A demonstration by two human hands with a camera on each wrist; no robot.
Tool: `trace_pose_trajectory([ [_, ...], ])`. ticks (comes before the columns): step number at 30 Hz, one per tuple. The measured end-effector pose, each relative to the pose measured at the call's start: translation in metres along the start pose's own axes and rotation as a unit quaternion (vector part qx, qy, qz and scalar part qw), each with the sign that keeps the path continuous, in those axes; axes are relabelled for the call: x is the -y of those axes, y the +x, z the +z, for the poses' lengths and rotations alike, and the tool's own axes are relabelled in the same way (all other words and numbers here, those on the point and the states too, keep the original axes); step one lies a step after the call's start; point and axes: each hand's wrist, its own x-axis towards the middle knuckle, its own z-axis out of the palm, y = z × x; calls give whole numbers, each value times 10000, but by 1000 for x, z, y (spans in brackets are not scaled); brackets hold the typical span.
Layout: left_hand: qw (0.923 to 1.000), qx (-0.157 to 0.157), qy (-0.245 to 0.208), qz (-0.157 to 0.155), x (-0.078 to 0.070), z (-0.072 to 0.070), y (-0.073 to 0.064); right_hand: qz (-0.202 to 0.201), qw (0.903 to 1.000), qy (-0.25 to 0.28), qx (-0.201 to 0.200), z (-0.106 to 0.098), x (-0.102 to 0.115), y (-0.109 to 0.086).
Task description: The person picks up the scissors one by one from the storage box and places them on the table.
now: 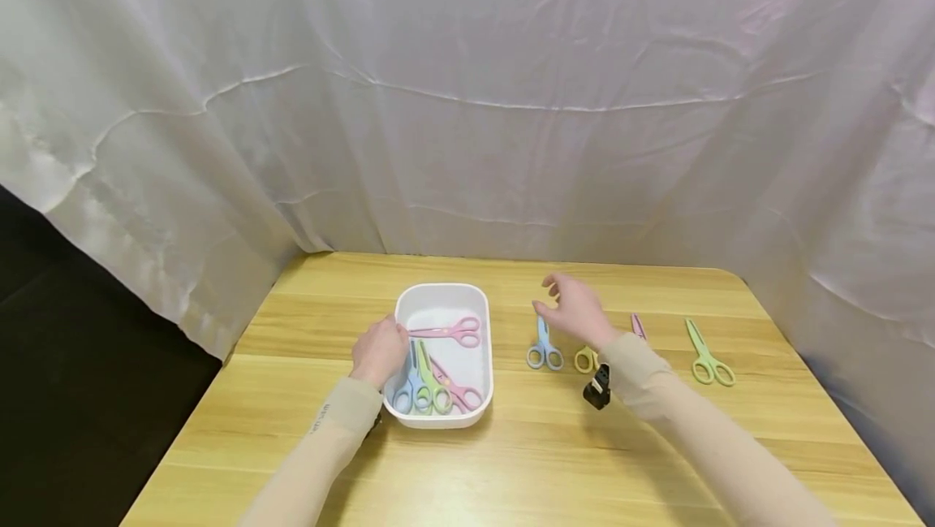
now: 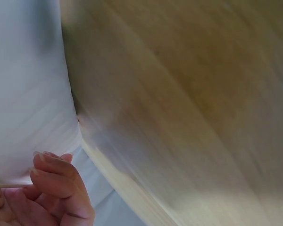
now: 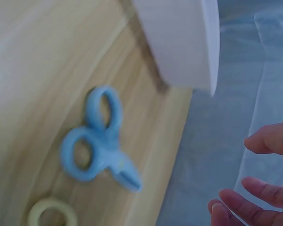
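The lower-centre tray [image 1: 438, 422] was gripped by the left hand [image 1: 380, 351]; the right hand [image 1: 577, 312] was held wide near blue scissors [image 1: 544, 346].

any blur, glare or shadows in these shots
Head: pale glare on the near table, soft shadow below the right sleeve; left wrist: table blurred, left hand crisper; right wrist: blue scissors blurred, right hand sharper, shadow beside the tray.
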Motion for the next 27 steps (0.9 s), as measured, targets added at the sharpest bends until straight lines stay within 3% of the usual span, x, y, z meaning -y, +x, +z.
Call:
trace_pose_trajectory([
  [6, 10000, 12, 29, -31, 0, 1, 0, -216, 9998, -22, -51, 7, 27, 11],
  [12, 10000, 17, -16, -63, -1, 1, 1, -292, 9990, 333, -97, 14, 55, 20],
  [21, 9999, -6, -25, -113, 0, 2, 1, -501, 9963, 684, -164, 40, 87, 35],
  [27, 9999, 4, -19, -105, -1, 3, 2, -366, 9937, 1055, 40, 59, 103, 42],
])
